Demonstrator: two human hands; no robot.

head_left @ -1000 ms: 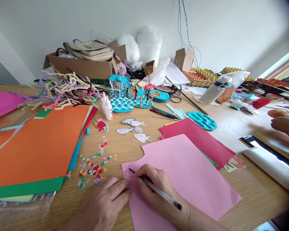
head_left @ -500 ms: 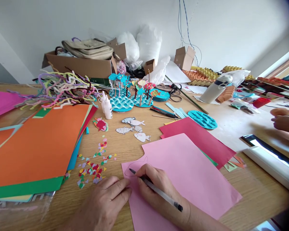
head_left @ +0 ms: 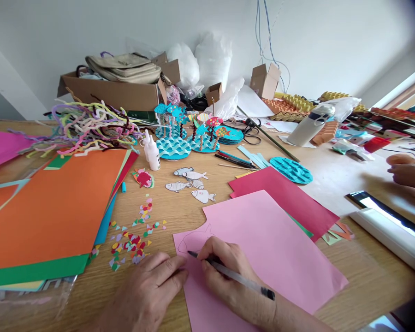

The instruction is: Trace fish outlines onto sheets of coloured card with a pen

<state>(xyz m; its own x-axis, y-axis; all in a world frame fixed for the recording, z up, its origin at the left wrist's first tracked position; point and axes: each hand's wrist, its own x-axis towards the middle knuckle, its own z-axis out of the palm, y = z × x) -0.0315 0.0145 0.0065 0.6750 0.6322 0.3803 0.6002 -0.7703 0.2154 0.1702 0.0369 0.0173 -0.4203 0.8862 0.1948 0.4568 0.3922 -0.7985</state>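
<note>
A pink paper sheet (head_left: 266,240) lies on the wooden table, with a thin fish outline drawn near its left corner. My right hand (head_left: 228,272) rests on the sheet, its fingers closed round a black-capped pen (head_left: 237,275) whose tip touches the paper at the outline's lower edge. Flat at the sheet's left edge is my left hand (head_left: 155,286), fingers spread a little, fingertips on the paper. White fish cutouts (head_left: 203,196) and a red fish cutout (head_left: 144,178) lie beyond the hands.
Confetti pieces (head_left: 134,244) lie left of the pink sheet. Orange paper (head_left: 62,207) tops a stack at the left. Glue bottles (head_left: 153,154) stand behind the cutouts, near blue fish models (head_left: 173,147). Another person's hand (head_left: 408,173) shows at the right, above a white device (head_left: 390,240).
The pen tip has moved slightly down and to the right along the fish outline, with my right hand tilting. My left hand has stayed in place.
</note>
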